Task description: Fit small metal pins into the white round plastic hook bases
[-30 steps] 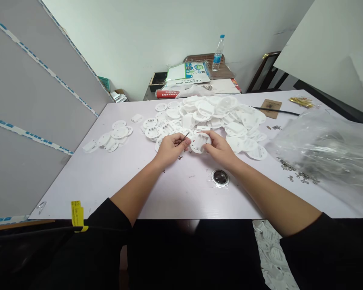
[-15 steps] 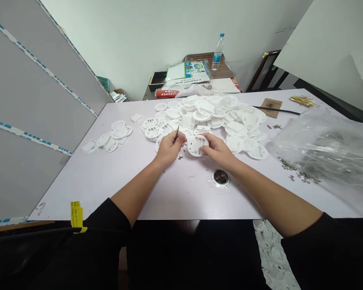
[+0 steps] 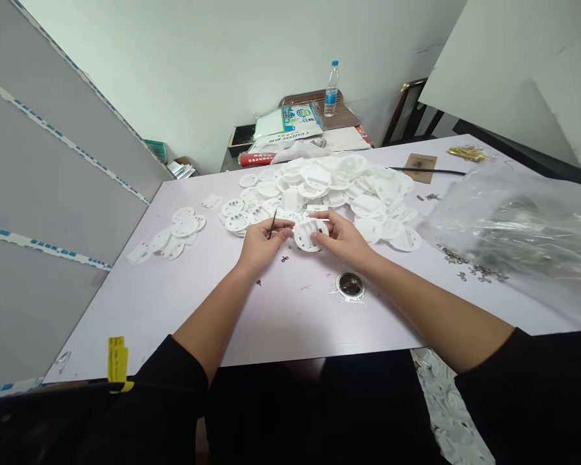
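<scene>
My left hand (image 3: 263,243) pinches a thin dark pointed tool (image 3: 272,224) between its fingers, with the tip pointing up. My right hand (image 3: 341,236) grips a round white plastic disc (image 3: 306,236) by its right side. The disc has moulded recesses and small metal parts on its face. My left fingertips are close to the disc's left edge. Behind both hands lies a large heap of similar white discs (image 3: 368,210), partly overlapping. My hands hide the lower edge of the heap.
The pale table (image 3: 290,316) holds a smaller disc group (image 3: 184,226), a round dark piece in clear wrap (image 3: 350,285), and scattered metal parts (image 3: 469,271) beside a clear plastic bag (image 3: 513,226). A grey partition (image 3: 53,168) stands at left.
The whole view has shifted slightly up and left. The disc has moved left towards my left hand, and the thin tool now leans differently in my fingers.
</scene>
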Demonstrator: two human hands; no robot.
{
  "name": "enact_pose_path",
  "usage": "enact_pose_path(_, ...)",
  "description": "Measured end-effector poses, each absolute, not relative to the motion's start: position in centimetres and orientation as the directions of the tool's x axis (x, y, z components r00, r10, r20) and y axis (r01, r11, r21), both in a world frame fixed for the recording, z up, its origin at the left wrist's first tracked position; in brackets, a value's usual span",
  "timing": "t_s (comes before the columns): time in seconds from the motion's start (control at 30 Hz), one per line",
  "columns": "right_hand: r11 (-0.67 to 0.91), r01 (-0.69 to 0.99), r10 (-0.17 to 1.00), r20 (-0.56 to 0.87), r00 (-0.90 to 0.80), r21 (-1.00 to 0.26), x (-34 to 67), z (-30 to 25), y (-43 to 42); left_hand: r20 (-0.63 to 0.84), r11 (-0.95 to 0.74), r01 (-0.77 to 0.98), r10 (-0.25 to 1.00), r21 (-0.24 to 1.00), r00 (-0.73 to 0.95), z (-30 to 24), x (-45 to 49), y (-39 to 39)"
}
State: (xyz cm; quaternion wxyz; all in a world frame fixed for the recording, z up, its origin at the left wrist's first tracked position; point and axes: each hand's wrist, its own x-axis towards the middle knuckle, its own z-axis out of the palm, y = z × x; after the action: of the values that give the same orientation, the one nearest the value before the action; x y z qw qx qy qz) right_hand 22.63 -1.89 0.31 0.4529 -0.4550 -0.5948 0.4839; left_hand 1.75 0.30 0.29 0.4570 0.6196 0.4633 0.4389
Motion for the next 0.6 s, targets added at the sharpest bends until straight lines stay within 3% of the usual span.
enact_pose_path(0.27, 0.225, 0.162, 0.971, 0.209, -0.114, -0.961, 22.9, -0.02, -1.56, 0.131, -0.175, 0.233, 0.972, 0.957, 0.193, 0.56, 1.7, 0.14)
enact_pose_path(0.43, 0.151, 0.088, 0.97, 0.131, -0.206, -0.985, 22.83, 0.3, -1.8, 0.214, -0.268, 0.276, 0.954, 0.923, 0.211, 0.43, 1.69, 0.05)
enact_pose_path(0.6, 0.226, 0.2, 0.963, 0.188, -0.191, -0.953, 22.86, 0.01, -1.79, 0.415, -0.479, 0.328, 0.875, 0.814, 0.248, -0.27, 1.61, 0.6)
